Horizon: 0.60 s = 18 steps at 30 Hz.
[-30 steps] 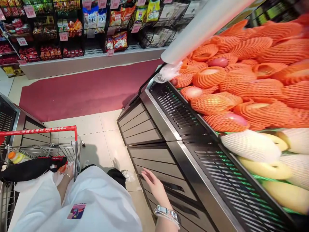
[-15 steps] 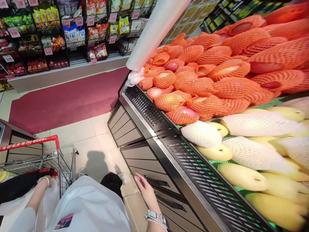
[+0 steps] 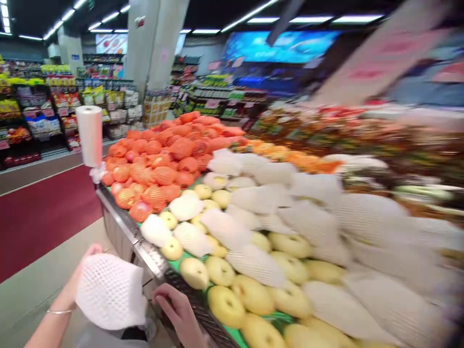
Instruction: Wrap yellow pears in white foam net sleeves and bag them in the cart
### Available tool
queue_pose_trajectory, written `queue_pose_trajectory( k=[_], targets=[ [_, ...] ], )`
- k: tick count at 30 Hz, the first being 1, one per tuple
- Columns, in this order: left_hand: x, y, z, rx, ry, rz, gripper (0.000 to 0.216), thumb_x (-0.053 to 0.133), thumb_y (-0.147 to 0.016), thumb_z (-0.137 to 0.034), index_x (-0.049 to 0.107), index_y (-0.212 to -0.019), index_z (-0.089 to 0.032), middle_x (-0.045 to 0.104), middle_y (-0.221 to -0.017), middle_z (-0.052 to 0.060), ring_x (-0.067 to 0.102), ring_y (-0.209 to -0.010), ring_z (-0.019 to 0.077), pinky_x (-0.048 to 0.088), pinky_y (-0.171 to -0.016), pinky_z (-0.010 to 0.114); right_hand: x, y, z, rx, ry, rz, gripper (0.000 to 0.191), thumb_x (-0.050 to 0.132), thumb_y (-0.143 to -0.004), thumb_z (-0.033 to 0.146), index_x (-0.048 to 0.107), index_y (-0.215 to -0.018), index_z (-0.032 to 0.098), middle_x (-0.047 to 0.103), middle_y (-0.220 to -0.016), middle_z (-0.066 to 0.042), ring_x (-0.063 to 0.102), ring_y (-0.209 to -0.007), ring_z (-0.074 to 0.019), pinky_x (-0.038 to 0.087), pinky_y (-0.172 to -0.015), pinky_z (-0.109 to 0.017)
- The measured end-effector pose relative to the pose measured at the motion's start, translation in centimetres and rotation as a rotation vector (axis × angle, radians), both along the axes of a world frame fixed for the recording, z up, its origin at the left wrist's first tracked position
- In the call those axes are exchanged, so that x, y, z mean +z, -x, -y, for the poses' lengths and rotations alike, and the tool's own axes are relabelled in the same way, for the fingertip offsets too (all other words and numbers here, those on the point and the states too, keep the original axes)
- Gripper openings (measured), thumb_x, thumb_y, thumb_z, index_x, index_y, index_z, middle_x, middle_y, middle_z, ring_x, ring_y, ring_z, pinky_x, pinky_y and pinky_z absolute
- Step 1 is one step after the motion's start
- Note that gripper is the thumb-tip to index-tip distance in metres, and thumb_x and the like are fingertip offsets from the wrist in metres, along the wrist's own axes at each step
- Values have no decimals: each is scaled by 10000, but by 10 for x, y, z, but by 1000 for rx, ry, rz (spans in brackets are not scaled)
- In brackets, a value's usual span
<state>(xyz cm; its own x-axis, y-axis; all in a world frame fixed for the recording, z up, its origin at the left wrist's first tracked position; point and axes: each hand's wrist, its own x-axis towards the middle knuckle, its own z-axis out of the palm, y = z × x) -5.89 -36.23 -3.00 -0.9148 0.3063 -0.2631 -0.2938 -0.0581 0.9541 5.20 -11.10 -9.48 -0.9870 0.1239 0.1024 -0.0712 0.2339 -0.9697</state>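
My left hand (image 3: 80,273) is raised at the lower left and holds a white foam net sleeve (image 3: 110,291); only a few fingertips show behind it. My right hand (image 3: 179,311) rests with curled fingers on the front edge of the fruit stand (image 3: 145,249), beside yellow pears (image 3: 224,302). Nothing shows inside its fingers. Many pears wear white foam nets (image 3: 257,263). Farther back lie apples in orange foam nets (image 3: 155,166).
A roll of plastic bags (image 3: 90,136) stands on a post at the stand's far left corner. A red floor mat (image 3: 39,215) lies to the left, with snack shelves (image 3: 39,116) behind it. More produce displays (image 3: 362,140) stretch blurred to the right.
The view swung up from the floor and cart to the fruit display. My left hand came up holding a white foam net. My right hand moved onto the stand's edge.
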Motion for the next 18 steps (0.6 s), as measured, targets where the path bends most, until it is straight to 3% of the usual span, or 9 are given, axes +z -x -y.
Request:
queue_pose_trajectory(
  k=[3, 5, 7, 11, 14, 18],
  targets=[
    [5, 8, -113, -159, -133, -77, 295, 751, -694, -385, 588, -868, -212, 620, -747, -9, 568, -683, 165, 476, -654, 276, 24, -23, -46, -292, 9, -283, 264, 590, -947, 437, 729, -875, 225, 689, -742, -32, 658, -674, -164, 549, -632, -228],
    [12, 6, -163, -275, -124, -149, 257, 719, -715, -337, 635, -908, -189, 661, -789, 28, 613, -730, 200, 495, -697, 308, 35, -35, -75, -454, -73, -395, 182, 603, -944, 368, 739, -980, 253, 685, -787, -28, 661, -703, -163, 563, -642, -217],
    [15, 3, -199, -412, -83, -208, 200, 685, -742, -322, 674, -876, -174, 686, -783, 61, 634, -744, 236, 503, -716, 347, 45, -43, -101, -508, -203, -408, 181, 605, -926, 298, 751, -1032, 279, 668, -752, -17, 653, -670, -164, 569, -619, -214],
    [10, -1, -245, -599, 43, -368, 116, 652, -774, -260, 723, -780, -168, 726, -802, 117, 656, -824, 297, 497, -794, 392, 47, -49, -132, -520, -308, -298, 214, 584, -858, 211, 772, -938, 274, 698, -805, -46, 675, -690, -197, 594, -619, -248],
    [8, 1, -264, -590, 180, -490, 120, 623, -799, -229, 732, -788, -180, 739, -819, 124, 658, -778, 292, 491, -749, 375, 36, -52, -144, -567, -209, -235, 184, 591, -846, 216, 750, -933, 248, 710, -824, -52, 683, -710, -207, 604, -659, -268],
    [17, 13, -276, -590, 291, -575, 129, 621, -843, -260, 728, -808, -198, 740, -856, 103, 661, -771, 284, 487, -739, 363, 27, -55, -156, -577, -90, -196, 230, 520, -966, 332, 724, -1011, 237, 730, -937, -71, 707, -849, -219, 600, -768, -279]
  ],
)
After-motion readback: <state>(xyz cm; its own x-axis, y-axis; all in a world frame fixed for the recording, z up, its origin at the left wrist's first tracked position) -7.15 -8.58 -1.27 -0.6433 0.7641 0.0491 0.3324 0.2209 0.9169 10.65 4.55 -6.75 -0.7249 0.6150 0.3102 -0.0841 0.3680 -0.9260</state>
